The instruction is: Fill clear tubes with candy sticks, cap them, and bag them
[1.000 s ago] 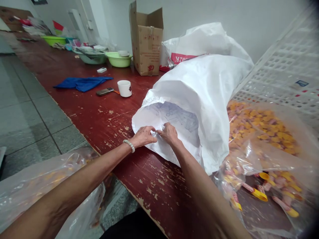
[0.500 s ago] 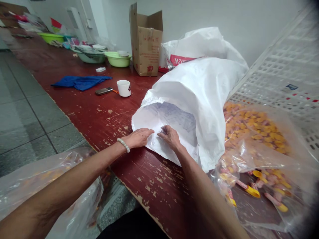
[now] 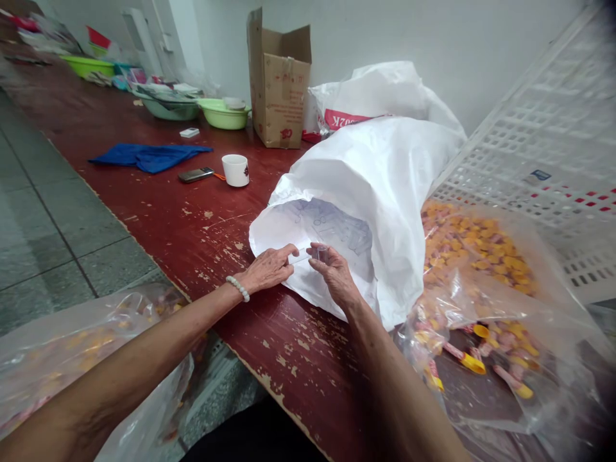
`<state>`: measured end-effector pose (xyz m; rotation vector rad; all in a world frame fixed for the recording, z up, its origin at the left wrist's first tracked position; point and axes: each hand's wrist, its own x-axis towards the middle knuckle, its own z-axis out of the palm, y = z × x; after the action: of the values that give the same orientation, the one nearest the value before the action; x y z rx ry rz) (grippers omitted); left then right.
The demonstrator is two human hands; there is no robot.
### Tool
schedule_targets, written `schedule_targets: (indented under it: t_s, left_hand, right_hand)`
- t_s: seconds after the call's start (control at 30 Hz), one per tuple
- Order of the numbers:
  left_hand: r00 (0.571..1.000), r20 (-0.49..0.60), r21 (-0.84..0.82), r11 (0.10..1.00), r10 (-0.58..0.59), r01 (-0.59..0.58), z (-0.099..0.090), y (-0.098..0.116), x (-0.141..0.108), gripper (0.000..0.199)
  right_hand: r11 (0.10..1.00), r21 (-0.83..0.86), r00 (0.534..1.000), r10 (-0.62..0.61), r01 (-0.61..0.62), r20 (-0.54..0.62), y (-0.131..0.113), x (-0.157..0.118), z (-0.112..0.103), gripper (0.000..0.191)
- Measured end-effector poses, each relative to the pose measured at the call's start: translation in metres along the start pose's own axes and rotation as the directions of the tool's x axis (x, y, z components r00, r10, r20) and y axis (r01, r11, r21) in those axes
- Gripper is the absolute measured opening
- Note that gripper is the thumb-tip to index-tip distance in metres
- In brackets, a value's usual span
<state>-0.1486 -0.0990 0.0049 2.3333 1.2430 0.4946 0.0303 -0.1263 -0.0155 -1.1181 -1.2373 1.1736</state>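
A large white sack lies on the dark red table with its mouth facing me. Clear plastic pieces show inside it. Over the lower lip of the mouth, my left hand, with a beaded bracelet, pinches one end of a clear plastic tube. My right hand is closed on a clear piece at the tube's other end. Whether the two pieces are joined cannot be made out. On the right, a clear bag holds many yellow-and-pink pieces.
A white cup, a phone and a blue cloth lie left of the sack. Behind are a cardboard box and green basins. A white crate leans at the right; another clear bag is at lower left.
Both hands have shifted from low in the sack's mouth, and the clear tube now shows between their fingers. The view has moved slightly to the right.
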Motion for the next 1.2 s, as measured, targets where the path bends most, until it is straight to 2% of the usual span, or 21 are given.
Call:
schedule_targets:
  t_s: [0.07, 0.13, 0.2, 0.27, 0.37, 0.43, 0.5, 0.57, 0.7, 0.8, 0.97, 1.03, 1.1, 1.2]
  left_hand:
    - [0.998, 0.027, -0.157, 0.986, -0.053, 0.056, -0.001, 0.000, -0.002, 0.028]
    - [0.993, 0.063, -0.348, 0.930, -0.102, 0.118, -0.001, -0.001, -0.004, 0.017]
    - [0.982, 0.132, -0.568, 0.801, -0.138, 0.189, -0.001, 0.000, -0.006, 0.012]
    - [0.959, 0.252, -0.739, 0.615, -0.128, 0.276, -0.002, 0.001, -0.009, 0.014]
    - [0.912, 0.410, -0.846, 0.375, 0.002, 0.379, -0.004, 0.004, -0.015, 0.023]
    - [0.892, 0.443, -0.868, 0.292, 0.091, 0.401, -0.004, 0.005, -0.019, 0.029]
    - [0.893, 0.439, -0.873, 0.283, 0.097, 0.398, -0.002, 0.006, -0.024, 0.035]
    - [0.909, 0.413, -0.875, 0.298, 0.052, 0.380, 0.001, 0.008, -0.029, 0.045]
    - [0.952, 0.303, -0.930, 0.231, 0.036, 0.287, 0.007, 0.019, -0.036, 0.058]
    - [0.965, 0.254, -0.949, 0.209, 0.071, 0.234, 0.005, 0.027, -0.039, 0.055]
    - [0.973, 0.210, -0.944, 0.276, 0.090, 0.179, -0.006, 0.035, -0.043, 0.047]
    - [0.978, 0.180, -0.938, 0.317, 0.101, 0.140, -0.009, 0.038, -0.045, 0.043]
    - [0.982, 0.169, -0.924, 0.360, 0.088, 0.127, -0.009, 0.043, -0.048, 0.040]
    - [0.983, 0.173, -0.914, 0.381, 0.058, 0.138, -0.005, 0.051, -0.052, 0.036]
  right_hand:
    - [0.999, -0.039, 1.000, -0.021, 0.021, 0.004, -0.005, -0.002, 0.002, 0.039]
    - [0.998, -0.053, 0.999, -0.044, 0.043, 0.000, -0.011, -0.004, 0.004, 0.037]
    - [0.994, -0.060, 0.996, -0.093, 0.092, -0.014, -0.016, -0.008, 0.008, 0.035]
    - [0.984, -0.077, 0.986, -0.163, 0.160, -0.030, -0.022, -0.014, 0.013, 0.030]
    - [0.971, -0.112, 0.977, -0.213, 0.209, -0.027, -0.030, -0.024, 0.021, 0.025]
    - [0.966, -0.147, 0.974, -0.222, 0.214, -0.038, -0.036, -0.030, 0.025, 0.024]
    - [0.960, -0.176, 0.967, -0.236, 0.217, -0.093, -0.040, -0.035, 0.026, 0.025]
    - [0.964, -0.183, 0.964, -0.223, 0.196, -0.147, -0.042, -0.038, 0.026, 0.027]
    - [0.987, -0.104, 0.985, -0.133, 0.122, -0.106, -0.044, -0.043, 0.027, 0.028]
    - [0.993, 0.001, 0.991, -0.119, 0.119, -0.069, -0.043, -0.048, 0.030, 0.028]
    - [0.984, 0.108, 0.990, -0.134, 0.138, -0.044, -0.047, -0.057, 0.032, 0.029]
    - [0.988, 0.062, 0.990, -0.139, 0.141, -0.026, -0.050, -0.062, 0.032, 0.028]
    - [0.983, -0.088, 0.987, -0.158, 0.160, 0.020, -0.053, -0.067, 0.032, 0.023]
    - [0.926, -0.314, 0.977, -0.203, 0.211, 0.059, -0.053, -0.071, 0.030, 0.023]
